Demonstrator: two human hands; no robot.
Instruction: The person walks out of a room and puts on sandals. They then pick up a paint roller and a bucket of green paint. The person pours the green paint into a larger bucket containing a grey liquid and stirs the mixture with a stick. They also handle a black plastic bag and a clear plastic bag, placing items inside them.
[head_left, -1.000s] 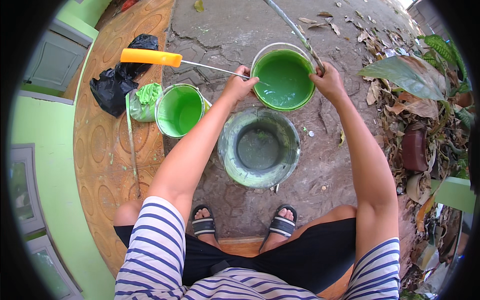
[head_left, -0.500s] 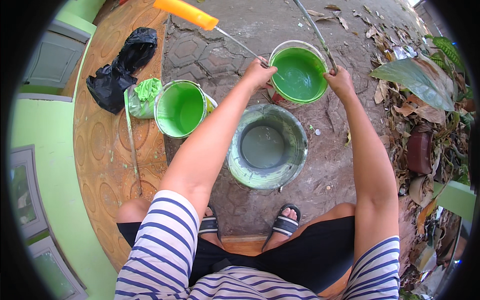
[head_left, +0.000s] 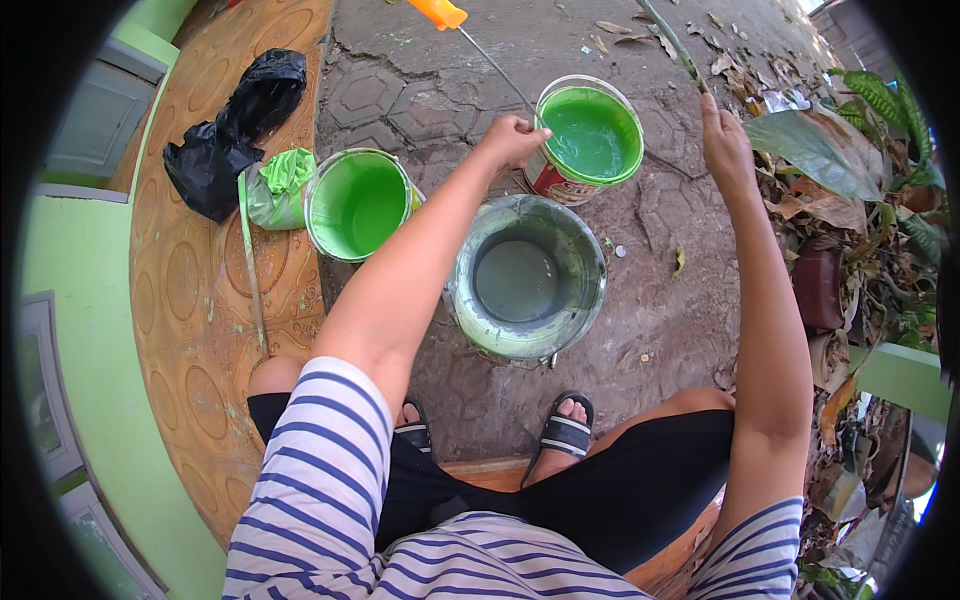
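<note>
Left hand [head_left: 510, 143]: fingers curled inward with little gap, thumb and forefinger closed on the lower end of an orange-handled metal rod [head_left: 494, 70]. The orange handle [head_left: 437, 12] is cut off at the far edge. The rod's tip is hard to make out at the thumb; whether the fingers also touch the paint pail [head_left: 555, 185] cannot be told.

Right hand [head_left: 728, 148]: closed around the near end of a thin stick [head_left: 680, 50], whose far end runs out of view. The undersides of its fingers are hidden.

The paint pail stands far, right of the left hand and well left of the right hand, with green paint [head_left: 600, 135] inside.

Pose: the left arm reaches forward and inward, slightly bent, wrist turned to the right. The right arm extends forward along the right side, elbow bent a little.

Nearer stands a smeared bucket [head_left: 578, 290]; its greyish liquid's depth cannot be judged. To the left, the forearm passes close by a green-coated pail [head_left: 322, 195]. The left sandal [head_left: 415, 432] is partly hidden by the arm and shorts.
</note>
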